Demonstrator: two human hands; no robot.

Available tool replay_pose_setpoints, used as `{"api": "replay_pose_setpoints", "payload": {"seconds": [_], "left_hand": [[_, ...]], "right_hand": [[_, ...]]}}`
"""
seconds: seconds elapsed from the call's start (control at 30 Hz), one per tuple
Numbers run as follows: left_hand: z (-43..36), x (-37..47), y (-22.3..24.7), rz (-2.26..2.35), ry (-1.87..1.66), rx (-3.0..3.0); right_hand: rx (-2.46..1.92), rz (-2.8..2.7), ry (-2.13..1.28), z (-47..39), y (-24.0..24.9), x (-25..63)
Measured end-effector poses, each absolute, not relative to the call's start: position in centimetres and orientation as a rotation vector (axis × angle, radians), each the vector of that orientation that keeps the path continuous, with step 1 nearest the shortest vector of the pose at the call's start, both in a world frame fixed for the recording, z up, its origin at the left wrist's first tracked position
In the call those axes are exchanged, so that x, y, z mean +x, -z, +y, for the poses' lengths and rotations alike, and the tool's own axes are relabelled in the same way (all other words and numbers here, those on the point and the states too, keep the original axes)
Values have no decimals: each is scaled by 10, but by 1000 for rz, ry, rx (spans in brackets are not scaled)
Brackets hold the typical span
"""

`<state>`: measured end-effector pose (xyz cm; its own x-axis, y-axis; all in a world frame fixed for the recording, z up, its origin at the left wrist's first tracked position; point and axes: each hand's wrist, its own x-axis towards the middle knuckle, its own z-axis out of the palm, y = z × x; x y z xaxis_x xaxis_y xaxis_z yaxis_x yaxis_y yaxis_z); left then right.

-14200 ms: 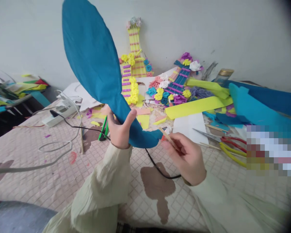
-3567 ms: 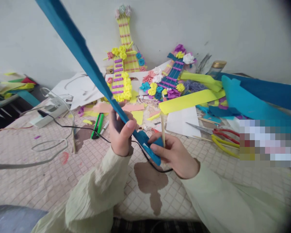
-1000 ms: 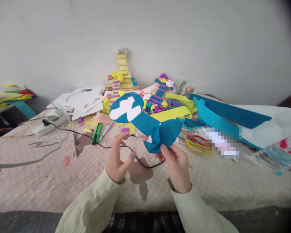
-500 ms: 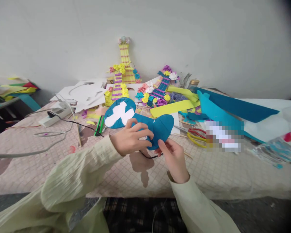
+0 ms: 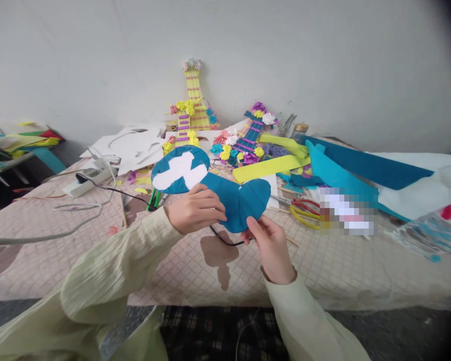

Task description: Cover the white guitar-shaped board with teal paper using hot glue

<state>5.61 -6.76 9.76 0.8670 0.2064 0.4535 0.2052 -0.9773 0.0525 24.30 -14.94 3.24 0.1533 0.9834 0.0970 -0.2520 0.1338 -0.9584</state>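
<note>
Between my hands is a blue paper-covered cutout point(image 5: 244, 203) with rounded lobes, held above the table. White patches point(image 5: 182, 170) show on its rounded left end. My left hand point(image 5: 197, 209) grips its lower edge near the middle, fingers curled over the front and thumb out of sight. At the lower right edge, my right hand point(image 5: 270, 245) pinches it, thumb in front and fingers behind. A black cable point(image 5: 225, 242) runs below the cutout toward my right fingers; whether they touch it I cannot tell. A green box cutter point(image 5: 154, 199) lies behind my left wrist.
Paper-flower guitar shapes point(image 5: 250, 135) lean at the back. Scissors point(image 5: 304, 213), a yellow strip point(image 5: 270, 168) and blue crepe paper point(image 5: 376, 163) lie to the right. A power strip point(image 5: 90, 178) with cables and white card cutouts point(image 5: 135, 150) occupy the left.
The cutout's left end has shifted left and slightly up. My left hand has moved lower, its fingers closing together and uncovering more blue surface. My right hand keeps its pinch.
</note>
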Motion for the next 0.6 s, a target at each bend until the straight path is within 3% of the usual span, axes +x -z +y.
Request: {"api": "replay_pose_setpoints", "payload": {"seconds": [0.33, 0.6], "left_hand": [[-65, 56, -91, 294, -1081, 2745], [-81, 68, -97, 634, -1287, 2529]], "right_hand": [[-937, -839, -1251, -151, -34, 246], [-928, -785, -1311, -151, -36, 247]]}}
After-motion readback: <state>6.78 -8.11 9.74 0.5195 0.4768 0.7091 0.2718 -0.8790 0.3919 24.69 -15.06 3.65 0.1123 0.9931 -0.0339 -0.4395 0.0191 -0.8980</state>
